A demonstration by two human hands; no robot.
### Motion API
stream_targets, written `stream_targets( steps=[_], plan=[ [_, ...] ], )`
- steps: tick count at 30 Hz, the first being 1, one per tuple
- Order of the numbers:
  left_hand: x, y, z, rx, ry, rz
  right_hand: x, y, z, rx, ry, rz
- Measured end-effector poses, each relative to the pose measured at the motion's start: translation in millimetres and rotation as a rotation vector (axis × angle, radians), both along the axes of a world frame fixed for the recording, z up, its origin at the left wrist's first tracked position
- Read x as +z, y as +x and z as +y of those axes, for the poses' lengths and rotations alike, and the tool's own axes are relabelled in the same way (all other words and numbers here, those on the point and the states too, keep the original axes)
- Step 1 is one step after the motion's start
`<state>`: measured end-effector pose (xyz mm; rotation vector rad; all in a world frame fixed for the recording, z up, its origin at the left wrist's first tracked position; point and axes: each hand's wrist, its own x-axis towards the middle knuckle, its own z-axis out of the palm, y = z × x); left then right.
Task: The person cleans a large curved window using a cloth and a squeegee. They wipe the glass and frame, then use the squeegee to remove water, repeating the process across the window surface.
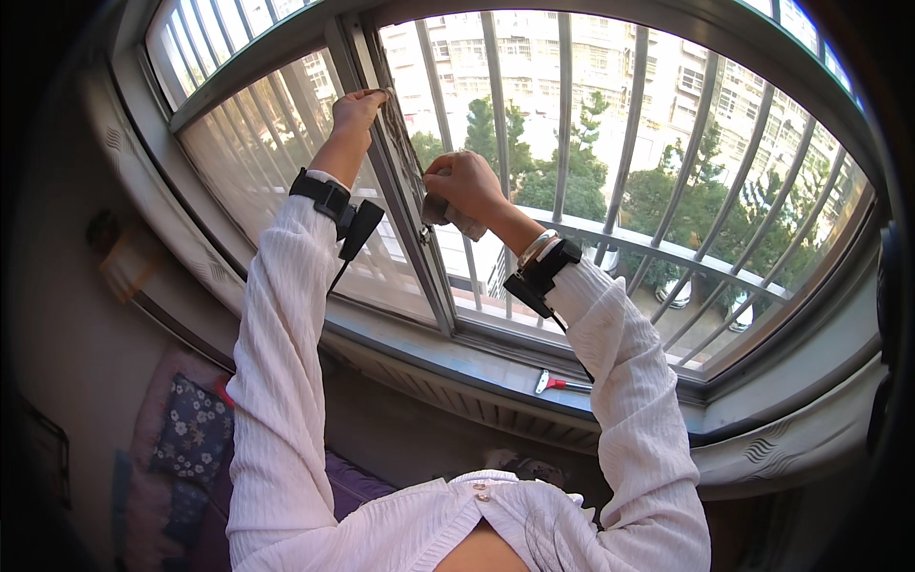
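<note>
The metal frame of a sliding window [400, 179] stands before me. A dark, ragged strip [405, 139], perhaps old weather stripping, runs along its upright edge. My left hand [355, 114] is raised at the upper part of this edge, its fingertips pinched at the strip's top; whether they grip it cannot be told. Lower and to the right, my right hand [468, 184] holds a crumpled greyish wad [457, 217], close beside the frame. A window latch [425, 234] sits on the frame just below it. A scraper with a red and black handle [554, 382] lies on the windowsill.
Metal security bars [562, 121] cross the opening outside, with trees and parked cars beyond. Under the windowsill [486, 365] is a slatted radiator [457, 404]. Patterned curtains [775, 447] hang at both sides. At the lower left lies a flowered blue cushion [193, 425].
</note>
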<state>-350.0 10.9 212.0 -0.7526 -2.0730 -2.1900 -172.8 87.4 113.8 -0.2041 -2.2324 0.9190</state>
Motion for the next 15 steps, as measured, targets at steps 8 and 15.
stream_targets(
  steps=[8,15],
  plan=[
    [-10.2,-9.2,-9.9,-0.098,0.096,-0.015,-4.9,6.5,-2.1,0.034,-0.029,0.040],
    [-8.2,2.1,-9.8,-0.132,0.082,-0.036,-2.8,12.1,-4.4,0.055,-0.045,-0.024]
  ],
)
